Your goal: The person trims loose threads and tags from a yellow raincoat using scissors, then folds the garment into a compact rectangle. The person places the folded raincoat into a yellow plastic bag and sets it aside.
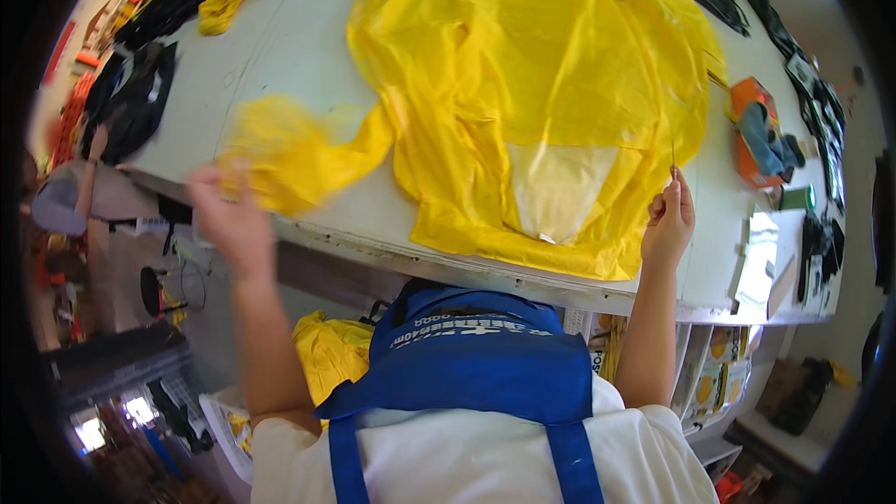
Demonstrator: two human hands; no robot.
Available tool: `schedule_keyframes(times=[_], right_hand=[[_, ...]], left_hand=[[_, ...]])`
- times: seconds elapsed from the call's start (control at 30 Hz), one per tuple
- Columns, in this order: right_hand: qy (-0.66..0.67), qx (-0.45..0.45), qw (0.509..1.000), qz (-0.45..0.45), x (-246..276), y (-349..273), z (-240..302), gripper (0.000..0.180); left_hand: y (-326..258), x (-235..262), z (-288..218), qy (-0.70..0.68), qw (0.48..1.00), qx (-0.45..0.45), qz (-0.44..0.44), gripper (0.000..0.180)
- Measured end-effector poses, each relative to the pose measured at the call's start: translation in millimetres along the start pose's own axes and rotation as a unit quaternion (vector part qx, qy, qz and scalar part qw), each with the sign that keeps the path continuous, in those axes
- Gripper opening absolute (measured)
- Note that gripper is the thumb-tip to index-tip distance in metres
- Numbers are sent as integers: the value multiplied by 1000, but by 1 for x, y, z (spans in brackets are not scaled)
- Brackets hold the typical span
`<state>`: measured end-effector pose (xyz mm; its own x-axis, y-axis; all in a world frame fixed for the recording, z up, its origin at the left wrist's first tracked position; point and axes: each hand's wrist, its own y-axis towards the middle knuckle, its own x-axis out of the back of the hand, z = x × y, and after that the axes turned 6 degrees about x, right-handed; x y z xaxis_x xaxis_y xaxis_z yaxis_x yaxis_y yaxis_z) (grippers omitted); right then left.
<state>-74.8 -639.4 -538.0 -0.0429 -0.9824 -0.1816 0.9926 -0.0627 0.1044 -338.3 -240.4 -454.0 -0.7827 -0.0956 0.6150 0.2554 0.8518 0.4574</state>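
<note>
Our left hand [233, 224] is blurred beside a crumpled, sleeve-like length of thin yellow fabric [285, 154]; its fingers look partly spread, but we cannot tell whether they grip it. Our right hand [669, 215] has its fingers closed around a thin, straight, dark object [673, 147] pointing away from us. Directly ahead, between our hands, lies a large, glossy yellow garment of thin, rumpled, plastic-like fabric [523, 65], running away from us past the upper edge of view, so we cannot see its full length. Our right hand is nearer its main body, at the near right edge; our left is out by the sleeve-like length. Long creases cross the sheen, and a smoother, cream, tapering panel [560, 189] sits near its close edge. Beneath is a flat, pale table [299, 56]; to the right, an orange, open cardboard box [749, 168] holds soft blue-grey cloth [767, 140].
</note>
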Motion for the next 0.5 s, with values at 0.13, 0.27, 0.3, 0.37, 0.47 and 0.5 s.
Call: schedule_keyframes(times=[0.13, 0.27, 0.3, 0.37, 0.47, 0.5], right_hand=[[-258, -2, 945, -200, 160, 62, -94, 34], [-422, 62, 876, -227, 223, 89, -138, 31], [-454, 45, 867, -202, 225, 93, -141, 30], [-511, 37, 838, -190, 235, 96, -148, 28], [-551, -10, 818, -166, 234, 96, -146, 35], [-669, -89, 724, -144, 192, 90, -120, 42]], left_hand=[[47, -13, 35, 243, 968, -58, -9, 69], [-69, -86, -18, -52, 903, -188, 382, 77], [-104, -105, -34, -19, 846, -240, 476, 74], [-164, -133, -63, -56, 742, -412, 526, 64], [-213, -168, -70, -11, 699, -440, 564, 59], [-222, -181, -59, 12, 697, -440, 566, 57]])
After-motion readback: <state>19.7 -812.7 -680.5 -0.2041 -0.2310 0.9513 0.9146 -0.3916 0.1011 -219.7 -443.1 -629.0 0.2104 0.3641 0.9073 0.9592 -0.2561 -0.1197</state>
